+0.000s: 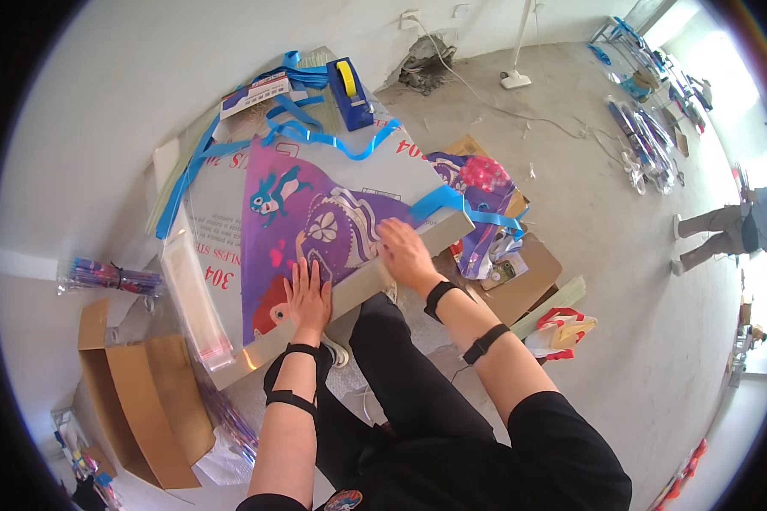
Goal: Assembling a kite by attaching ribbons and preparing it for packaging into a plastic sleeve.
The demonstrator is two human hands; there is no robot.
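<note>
**Kite flat on tabletop, both hands pressing**

Purple kite (315,230) lies spread on the tabletop (400,157), point toward the far edge. Left hand (308,294) flat, fingers splayed, palm down on its near edge. Right hand (405,251) also open, pressing its right side; neither grips. Judging by look: thin printed film, light, floppy, slick, creases easily. Best held by edges or corners, pinched lightly.

Black short sleeves, black trousers (two black straps on each forearm).
</note>
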